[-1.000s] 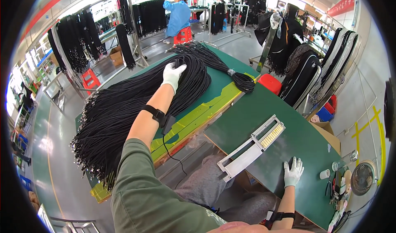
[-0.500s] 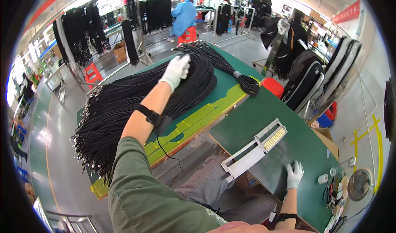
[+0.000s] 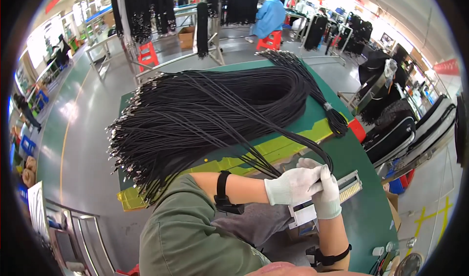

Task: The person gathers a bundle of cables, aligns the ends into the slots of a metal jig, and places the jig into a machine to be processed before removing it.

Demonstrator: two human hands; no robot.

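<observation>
A large heap of long black cables (image 3: 195,115) with metallic ends lies folded in a loop on the green table. A thin strand of these cables (image 3: 312,145) is drawn off the heap toward me and bends down into my hands. My left hand (image 3: 292,184), in a white glove, is closed around the strand. My right hand (image 3: 326,194), also gloved, meets it from the right with fingers pinched on the cables. The fingertips overlap, so the exact grip is partly hidden. Just behind the hands, a pale metal frame (image 3: 350,188) with a row of yellowish slots is partly covered.
A tied cable bundle (image 3: 334,119) lies at the table's far right, by a red stool (image 3: 357,129). Yellow tape (image 3: 264,155) runs along the table edge. Small tools (image 3: 378,264) lie at the lower right. A person in blue (image 3: 270,17) sits far off.
My left hand has come back from the heap toward me, bringing a strand of cables. My right hand has left the bench top and joined it. The view has turned left.
</observation>
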